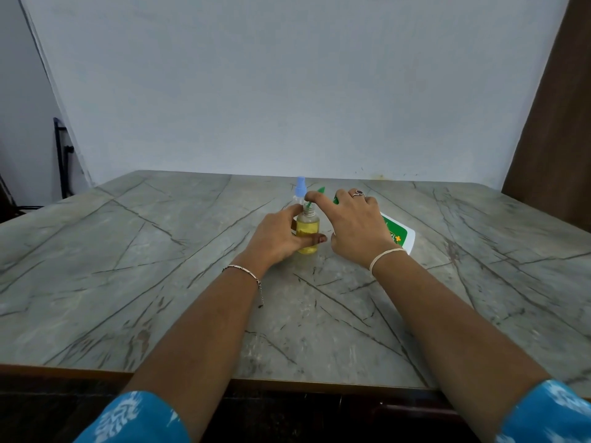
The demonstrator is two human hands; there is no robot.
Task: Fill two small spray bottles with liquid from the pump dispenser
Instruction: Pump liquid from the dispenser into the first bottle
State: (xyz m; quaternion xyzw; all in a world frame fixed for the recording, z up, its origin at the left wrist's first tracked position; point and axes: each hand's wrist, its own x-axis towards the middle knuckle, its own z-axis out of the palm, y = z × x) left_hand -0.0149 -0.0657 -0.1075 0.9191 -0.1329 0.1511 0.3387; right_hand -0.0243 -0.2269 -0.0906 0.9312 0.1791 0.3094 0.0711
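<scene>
A small clear spray bottle (307,230) holding yellow liquid stands upright at the table's middle, its neck uncapped. My left hand (281,238) wraps around its body. My right hand (351,222) holds the white pump dispenser (398,233) with a green label, tilted over, and a finger rests on its green nozzle (309,204), whose tip sits at the bottle's mouth. Just behind stands a second small bottle (300,188) with a light blue spray cap, mostly hidden by my left hand.
The marbled grey table (160,266) reaches back to a pale wall. A brown panel (553,123) stands at the right. A dark metal frame (62,158) is off the table's left side.
</scene>
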